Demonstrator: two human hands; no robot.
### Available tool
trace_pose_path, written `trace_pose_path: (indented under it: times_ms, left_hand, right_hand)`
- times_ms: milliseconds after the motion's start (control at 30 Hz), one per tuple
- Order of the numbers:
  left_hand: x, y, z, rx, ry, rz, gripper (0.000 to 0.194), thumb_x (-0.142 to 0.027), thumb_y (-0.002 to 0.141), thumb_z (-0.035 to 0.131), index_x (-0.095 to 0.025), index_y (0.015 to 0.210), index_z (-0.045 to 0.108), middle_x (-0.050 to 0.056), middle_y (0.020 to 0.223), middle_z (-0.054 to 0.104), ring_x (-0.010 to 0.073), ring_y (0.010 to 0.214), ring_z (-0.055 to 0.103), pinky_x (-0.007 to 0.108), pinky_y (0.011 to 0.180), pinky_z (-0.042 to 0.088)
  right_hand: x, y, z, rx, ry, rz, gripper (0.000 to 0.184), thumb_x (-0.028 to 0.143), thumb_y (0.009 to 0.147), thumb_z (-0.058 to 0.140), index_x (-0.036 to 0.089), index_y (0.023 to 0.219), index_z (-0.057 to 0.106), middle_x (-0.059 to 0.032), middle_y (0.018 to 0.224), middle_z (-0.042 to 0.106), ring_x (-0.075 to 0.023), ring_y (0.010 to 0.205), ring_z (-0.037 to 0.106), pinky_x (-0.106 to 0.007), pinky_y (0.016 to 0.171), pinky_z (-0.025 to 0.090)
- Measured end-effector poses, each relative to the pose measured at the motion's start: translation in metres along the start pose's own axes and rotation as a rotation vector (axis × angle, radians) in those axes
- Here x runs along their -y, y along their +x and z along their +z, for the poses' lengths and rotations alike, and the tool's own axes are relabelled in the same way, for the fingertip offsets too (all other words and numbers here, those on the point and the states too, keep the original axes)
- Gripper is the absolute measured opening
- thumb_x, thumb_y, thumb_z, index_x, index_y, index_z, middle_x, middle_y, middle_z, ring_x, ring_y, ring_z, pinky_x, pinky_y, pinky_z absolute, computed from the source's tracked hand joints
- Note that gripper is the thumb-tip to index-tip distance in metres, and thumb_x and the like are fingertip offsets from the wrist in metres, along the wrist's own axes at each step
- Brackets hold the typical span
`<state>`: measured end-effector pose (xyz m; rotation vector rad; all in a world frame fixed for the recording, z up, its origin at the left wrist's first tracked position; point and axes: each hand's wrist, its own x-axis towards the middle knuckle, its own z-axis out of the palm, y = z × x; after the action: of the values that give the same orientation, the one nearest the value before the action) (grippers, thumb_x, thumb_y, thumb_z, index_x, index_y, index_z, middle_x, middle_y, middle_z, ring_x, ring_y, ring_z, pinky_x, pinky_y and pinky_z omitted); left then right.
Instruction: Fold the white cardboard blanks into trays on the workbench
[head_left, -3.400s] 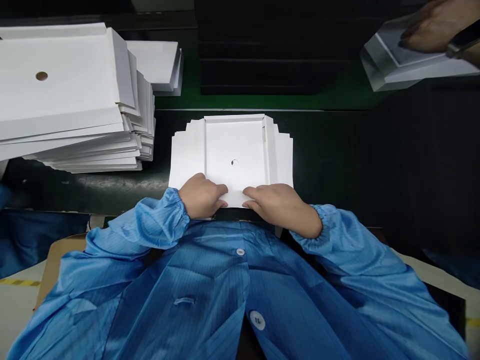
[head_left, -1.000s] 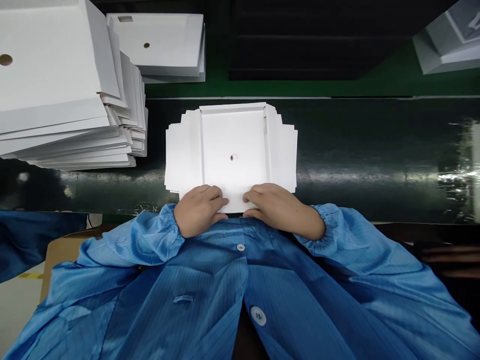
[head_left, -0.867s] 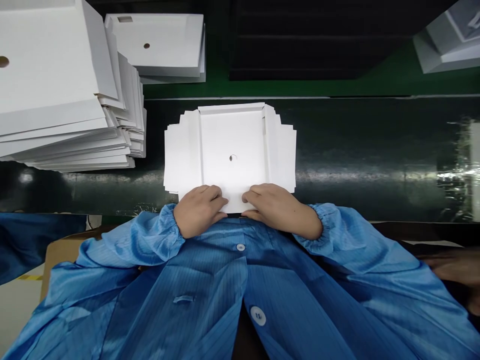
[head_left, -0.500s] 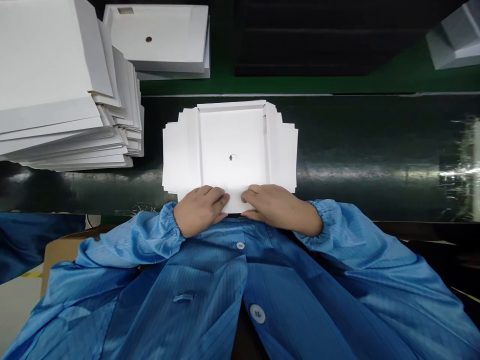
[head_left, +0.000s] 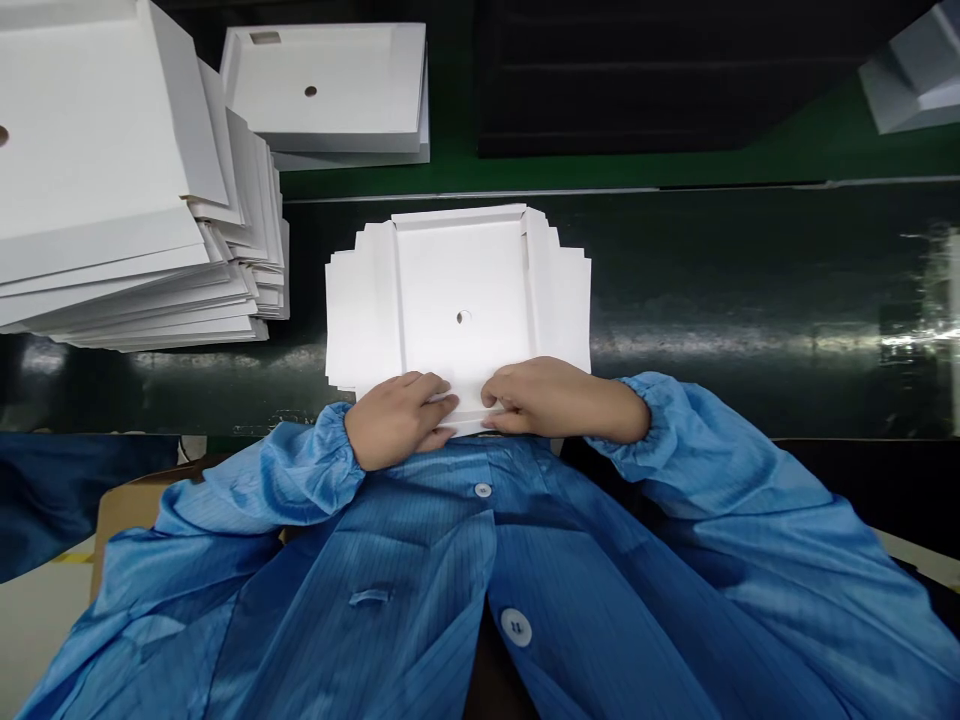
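A white cardboard box blank (head_left: pixel 465 270) lies on the dark work surface in front of me, its far edge standing up and stepped side flaps spread to left and right. It has a small round hole near its middle. My left hand (head_left: pixel 399 420) pinches the near edge flap left of centre, fingers curled over the inner side and thumb at the outer edge. On the right of that same flap, my right hand (head_left: pixel 541 398) grips likewise, its fingers bent. A crease runs along the near flap between the two hands.
A tall, uneven stack of white cardboard blanks (head_left: pixel 90 170) stands at the left. Behind it are a few white trays (head_left: pixel 330 85) with a round hole. A black container (head_left: pixel 637 80) sits at the back, and a white box part (head_left: pixel 915 75) lies far right.
The near flap now shows a clearer fold between my hands. My right hand has shifted slightly away from me, while my left hand stays nearly in place. The view has tilted a little.
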<state>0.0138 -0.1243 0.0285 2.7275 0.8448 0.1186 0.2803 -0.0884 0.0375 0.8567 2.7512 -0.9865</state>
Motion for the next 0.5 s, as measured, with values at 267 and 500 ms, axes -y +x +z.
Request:
trace_pose_path:
  times_ms: [267, 500]
  left_hand:
    - [0.012, -0.016, -0.007, -0.061, 0.094, 0.158, 0.046, -0.031, 0.092, 0.065, -0.022, 0.136, 0.059, 0.012, 0.139, 0.061, 0.0278, 0.128, 0.054, 0.048, 0.109, 0.043]
    - [-0.010, -0.008, -0.001, -0.296, 0.078, 0.205, 0.029, -0.034, 0.095, 0.059, -0.016, 0.117, 0.067, 0.009, 0.108, 0.073, 0.0197, 0.093, 0.068, 0.035, 0.080, 0.054]
  right_hand:
    - [0.023, -0.034, 0.024, -0.397, -0.112, -0.101, 0.037, 0.051, 0.098, 0.053, 0.019, 0.096, 0.071, -0.0051, 0.081, 0.066, -0.0178, 0.073, 0.056, -0.032, 0.069, 0.039]
    - [0.054, -0.060, 0.098, -0.475, 0.609, 0.113, 0.048, 0.063, 0.096, 0.047, 0.019, 0.093, 0.064, -0.0030, 0.077, 0.066, -0.0139, 0.064, 0.060, -0.026, 0.058, 0.046]
